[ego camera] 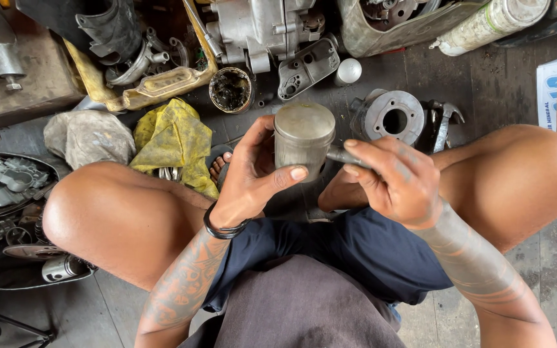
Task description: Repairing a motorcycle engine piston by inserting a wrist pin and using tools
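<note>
I sit cross-legged on the floor. My left hand point(251, 175) grips a grey metal piston point(303, 134) by its side, crown up, between my knees. My right hand point(394, 179) pinches a short metal pin point(342, 155) that sticks out of the piston's right side. Both hands are close together in front of my lap. The lower part of the piston is hidden by my fingers.
A finned engine cylinder point(391, 117) and a claw hammer point(444, 122) lie just beyond my right hand. A yellow rag point(172, 138), a round tin of dark grease point(231, 89) and engine casings point(262, 29) sit further back. A tray of metal parts point(8, 193) is at the left.
</note>
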